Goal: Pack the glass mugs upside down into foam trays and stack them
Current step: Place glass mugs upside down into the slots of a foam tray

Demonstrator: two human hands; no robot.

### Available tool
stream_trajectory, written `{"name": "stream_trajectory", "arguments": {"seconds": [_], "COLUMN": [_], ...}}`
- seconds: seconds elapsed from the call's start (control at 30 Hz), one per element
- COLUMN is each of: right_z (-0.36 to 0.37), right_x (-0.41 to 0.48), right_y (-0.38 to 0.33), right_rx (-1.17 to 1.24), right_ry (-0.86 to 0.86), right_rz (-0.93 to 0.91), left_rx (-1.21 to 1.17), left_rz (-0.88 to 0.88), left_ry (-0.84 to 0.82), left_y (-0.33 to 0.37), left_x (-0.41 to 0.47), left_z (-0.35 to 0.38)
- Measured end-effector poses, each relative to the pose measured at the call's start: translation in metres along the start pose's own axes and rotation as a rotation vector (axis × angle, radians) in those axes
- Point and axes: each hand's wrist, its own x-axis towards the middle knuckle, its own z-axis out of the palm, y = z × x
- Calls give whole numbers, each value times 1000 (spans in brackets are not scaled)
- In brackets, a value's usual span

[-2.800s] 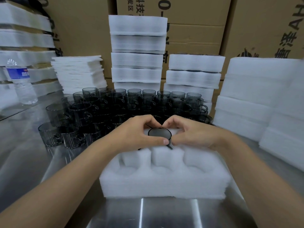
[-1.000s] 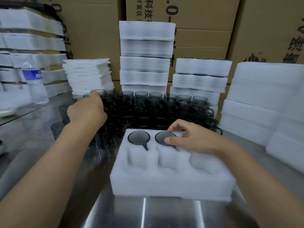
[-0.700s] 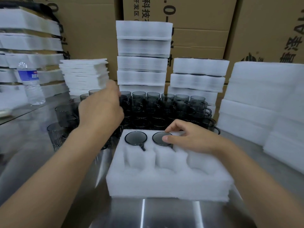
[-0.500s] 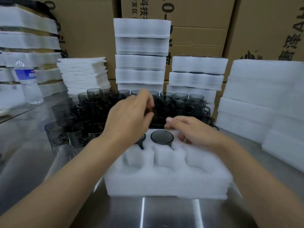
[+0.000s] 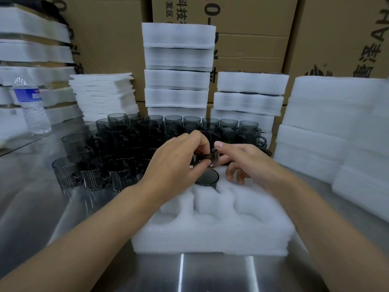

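While the left hand (image 5: 174, 163) and right hand (image 5: 242, 161) pinch a glass mug (image 5: 207, 153) over the foam tray (image 5: 210, 234), placing seems underway; next, it needs lowering mouth-down beside the seated mug (image 5: 207, 178).

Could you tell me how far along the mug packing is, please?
Done: stacked trays stand at the back; an upturned mug sits in the front tray. In hand: the left hand and right hand grip a second mug above it. Left: its near pockets are empty, and many loose mugs wait.
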Motion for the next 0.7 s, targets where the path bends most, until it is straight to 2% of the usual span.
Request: {"name": "stream_trajectory", "arguments": {"seconds": [0.13,0.27,0.37,0.53,0.63,0.7], "right_z": [0,-2,-3,-6,-6,-5], "right_x": [2,5,7,8,7,6], "right_y": [1,3,5,8,8,8], "right_rx": [46,75,84,146,146,144], "right_ry": [15,54,76,74,52,53], "right_rz": [16,44,55,40,16,5], "left_rx": [-21,-115,-136,-76,-40,-34], "left_rz": [13,23,-57,-269,-315,-324], "left_ry": [-28,66,93,-13,-117,-129], "left_y": [1,4,2,-11,-15,-16], "left_x": [0,0,0,1,1,1], "left_z": [2,-1,0,3,6,7]}}
